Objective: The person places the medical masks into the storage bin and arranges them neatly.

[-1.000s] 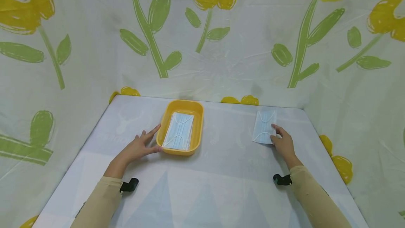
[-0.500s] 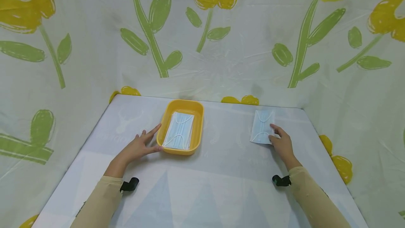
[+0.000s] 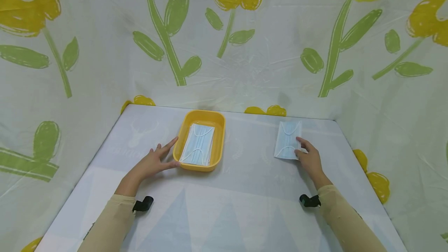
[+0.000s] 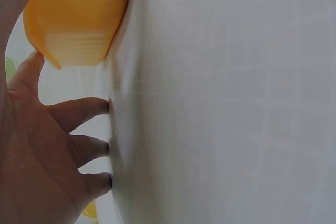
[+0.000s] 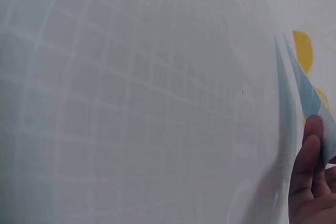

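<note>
A yellow plastic tray [image 3: 219,143] stands left of the middle of the table, with a small stack of pale blue pleated face masks [image 3: 197,145] lying in it. Thumb and forefinger of my left hand [image 3: 150,164] are spread against the tray's near left side; its other fingertips rest on the tabletop in the left wrist view. Over on the right, my right hand [image 3: 310,161] pinches a single blue face mask [image 3: 287,139] by its right edge, white ear loops facing up. From the right wrist, that mask [image 5: 310,95] shows raised off the tabletop.
A pale cloth with faint prints covers the table [image 3: 224,209]. Flower-patterned curtains [image 3: 266,49] close off the back and both sides. Small black wrist cameras [image 3: 143,204] stick out from the sleeves.
My right hand has moved slightly left, taking the pinched face mask with it. The left hand and the tray stay where they were.
</note>
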Demonstrator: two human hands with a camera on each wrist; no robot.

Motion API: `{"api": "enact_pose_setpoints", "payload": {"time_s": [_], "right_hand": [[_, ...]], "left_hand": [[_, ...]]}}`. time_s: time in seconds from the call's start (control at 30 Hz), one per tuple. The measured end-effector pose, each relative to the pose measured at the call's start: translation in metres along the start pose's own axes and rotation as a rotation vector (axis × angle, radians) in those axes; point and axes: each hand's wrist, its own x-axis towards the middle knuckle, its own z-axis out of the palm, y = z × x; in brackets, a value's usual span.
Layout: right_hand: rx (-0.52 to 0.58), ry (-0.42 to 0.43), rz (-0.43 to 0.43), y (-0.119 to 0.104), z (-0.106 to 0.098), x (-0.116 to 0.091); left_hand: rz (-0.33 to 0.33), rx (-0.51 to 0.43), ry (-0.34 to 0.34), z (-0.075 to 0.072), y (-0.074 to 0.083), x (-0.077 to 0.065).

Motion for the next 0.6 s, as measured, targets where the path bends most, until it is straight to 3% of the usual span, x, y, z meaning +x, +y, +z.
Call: {"api": "enact_pose_setpoints", "payload": {"time_s": [0.6], "right_hand": [[0.032,-0.022,-0.021,-0.0033,0.0076,-0.0021]], "left_hand": [[0.002,0.005,0.002,-0.0003,-0.0002,-0.0005]]}}
